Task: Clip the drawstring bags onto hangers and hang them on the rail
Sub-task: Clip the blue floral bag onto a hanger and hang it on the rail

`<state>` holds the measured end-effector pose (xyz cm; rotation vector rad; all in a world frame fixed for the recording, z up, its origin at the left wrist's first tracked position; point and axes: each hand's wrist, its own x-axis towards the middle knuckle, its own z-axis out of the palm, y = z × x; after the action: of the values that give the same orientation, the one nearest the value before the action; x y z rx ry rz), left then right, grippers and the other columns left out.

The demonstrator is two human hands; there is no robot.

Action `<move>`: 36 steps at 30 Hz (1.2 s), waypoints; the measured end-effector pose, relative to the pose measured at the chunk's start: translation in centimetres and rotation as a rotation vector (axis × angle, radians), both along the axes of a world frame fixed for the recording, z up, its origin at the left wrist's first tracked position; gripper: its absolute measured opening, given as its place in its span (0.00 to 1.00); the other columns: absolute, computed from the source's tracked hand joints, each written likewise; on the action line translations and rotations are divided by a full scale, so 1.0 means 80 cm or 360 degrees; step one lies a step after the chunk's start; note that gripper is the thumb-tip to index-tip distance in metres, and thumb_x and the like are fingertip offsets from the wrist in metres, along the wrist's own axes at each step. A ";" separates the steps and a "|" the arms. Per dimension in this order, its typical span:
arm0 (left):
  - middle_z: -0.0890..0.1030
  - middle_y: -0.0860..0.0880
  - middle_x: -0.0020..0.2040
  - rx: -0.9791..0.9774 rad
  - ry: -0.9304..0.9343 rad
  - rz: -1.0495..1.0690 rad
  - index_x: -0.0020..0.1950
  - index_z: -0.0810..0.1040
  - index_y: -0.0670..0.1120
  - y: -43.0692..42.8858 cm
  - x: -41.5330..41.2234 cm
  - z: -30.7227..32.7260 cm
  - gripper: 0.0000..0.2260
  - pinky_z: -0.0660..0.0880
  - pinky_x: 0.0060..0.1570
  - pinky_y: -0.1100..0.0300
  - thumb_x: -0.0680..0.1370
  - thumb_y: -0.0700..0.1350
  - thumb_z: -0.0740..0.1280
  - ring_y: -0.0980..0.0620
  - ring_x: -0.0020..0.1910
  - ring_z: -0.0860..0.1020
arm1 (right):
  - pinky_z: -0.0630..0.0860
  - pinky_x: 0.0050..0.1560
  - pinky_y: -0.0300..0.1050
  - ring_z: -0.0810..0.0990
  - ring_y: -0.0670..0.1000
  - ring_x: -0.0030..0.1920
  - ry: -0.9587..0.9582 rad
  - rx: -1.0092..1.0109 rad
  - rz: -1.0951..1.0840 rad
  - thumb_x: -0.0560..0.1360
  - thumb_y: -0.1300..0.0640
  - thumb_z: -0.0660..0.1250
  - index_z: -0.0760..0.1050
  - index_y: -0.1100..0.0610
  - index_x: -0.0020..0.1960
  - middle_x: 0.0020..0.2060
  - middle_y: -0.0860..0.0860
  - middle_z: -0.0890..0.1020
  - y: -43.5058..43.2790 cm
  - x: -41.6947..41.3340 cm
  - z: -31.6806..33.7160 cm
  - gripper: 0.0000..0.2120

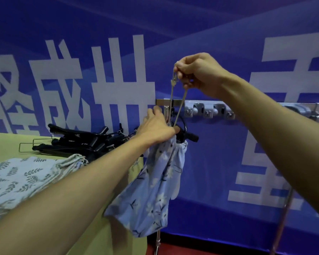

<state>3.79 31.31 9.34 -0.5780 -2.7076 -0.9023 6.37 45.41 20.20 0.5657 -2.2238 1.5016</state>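
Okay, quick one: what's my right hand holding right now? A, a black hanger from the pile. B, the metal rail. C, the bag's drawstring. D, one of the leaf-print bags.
C: the right hand pinches the drawstring, pulled up taut from the blue bag, while the left hand grips the hanger.

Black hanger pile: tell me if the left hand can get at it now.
Probably yes: the hanger pile lies close beside the left hand, nothing between them, but that hand is gripping the hanger with the blue bag.
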 end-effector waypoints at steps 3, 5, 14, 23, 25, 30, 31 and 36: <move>0.77 0.48 0.59 0.0596 -0.0110 -0.0339 0.63 0.75 0.46 0.015 -0.001 0.010 0.18 0.72 0.61 0.52 0.74 0.47 0.72 0.48 0.60 0.75 | 0.73 0.31 0.41 0.71 0.45 0.26 -0.0017 0.0051 -0.0029 0.81 0.61 0.60 0.76 0.58 0.39 0.29 0.50 0.77 0.009 -0.001 -0.006 0.13; 0.82 0.49 0.47 0.0858 -0.0243 -0.0546 0.50 0.81 0.46 0.019 -0.001 0.016 0.04 0.73 0.57 0.53 0.76 0.43 0.71 0.50 0.51 0.79 | 0.73 0.32 0.41 0.71 0.45 0.27 -0.0021 0.0052 -0.0047 0.81 0.61 0.60 0.76 0.58 0.39 0.30 0.51 0.76 0.015 -0.002 -0.012 0.13; 0.76 0.50 0.32 0.1182 -0.0641 -0.0857 0.48 0.80 0.44 0.023 -0.033 0.013 0.08 0.75 0.39 0.59 0.81 0.43 0.62 0.54 0.30 0.76 | 0.78 0.33 0.38 0.75 0.44 0.29 -0.0135 0.0165 -0.0258 0.79 0.61 0.65 0.80 0.62 0.43 0.32 0.51 0.78 0.062 -0.010 -0.035 0.09; 0.75 0.49 0.33 0.1184 -0.0583 -0.0766 0.48 0.80 0.44 0.059 -0.076 -0.008 0.09 0.76 0.34 0.61 0.82 0.43 0.61 0.55 0.28 0.75 | 0.76 0.29 0.36 0.81 0.47 0.27 -0.0224 0.0235 -0.0403 0.76 0.64 0.68 0.81 0.67 0.47 0.32 0.55 0.81 0.099 -0.044 -0.055 0.06; 0.76 0.48 0.33 0.1088 -0.0527 -0.0687 0.47 0.80 0.44 0.065 -0.089 -0.009 0.09 0.77 0.37 0.58 0.82 0.43 0.61 0.54 0.28 0.76 | 0.76 0.29 0.36 0.81 0.48 0.27 -0.0209 0.0324 -0.0493 0.75 0.63 0.70 0.81 0.67 0.47 0.31 0.55 0.81 0.102 -0.061 -0.059 0.06; 0.75 0.48 0.33 0.1015 -0.0434 -0.0449 0.48 0.78 0.41 0.089 -0.123 -0.005 0.09 0.78 0.33 0.60 0.82 0.43 0.61 0.52 0.27 0.76 | 0.76 0.27 0.35 0.81 0.46 0.24 -0.0186 0.0435 -0.0757 0.74 0.62 0.71 0.81 0.63 0.43 0.31 0.55 0.82 0.103 -0.103 -0.064 0.04; 0.75 0.47 0.33 0.1010 -0.0417 -0.0397 0.48 0.78 0.41 0.094 -0.132 -0.004 0.09 0.77 0.30 0.62 0.82 0.42 0.61 0.51 0.27 0.75 | 0.76 0.26 0.34 0.81 0.45 0.23 -0.0165 0.0462 -0.0812 0.74 0.63 0.71 0.81 0.63 0.43 0.31 0.56 0.82 0.104 -0.114 -0.065 0.03; 0.77 0.46 0.32 0.0912 -0.0433 -0.0229 0.49 0.79 0.38 0.114 -0.164 -0.012 0.07 0.77 0.27 0.61 0.81 0.41 0.64 0.51 0.24 0.76 | 0.84 0.37 0.47 0.85 0.54 0.32 -0.0142 0.0686 -0.1010 0.72 0.66 0.70 0.82 0.63 0.42 0.34 0.60 0.84 0.109 -0.155 -0.076 0.03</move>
<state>-9.30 40.44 8.34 -0.5550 -2.4527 -1.8194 -6.01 54.14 14.13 -0.1087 -2.4768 0.7469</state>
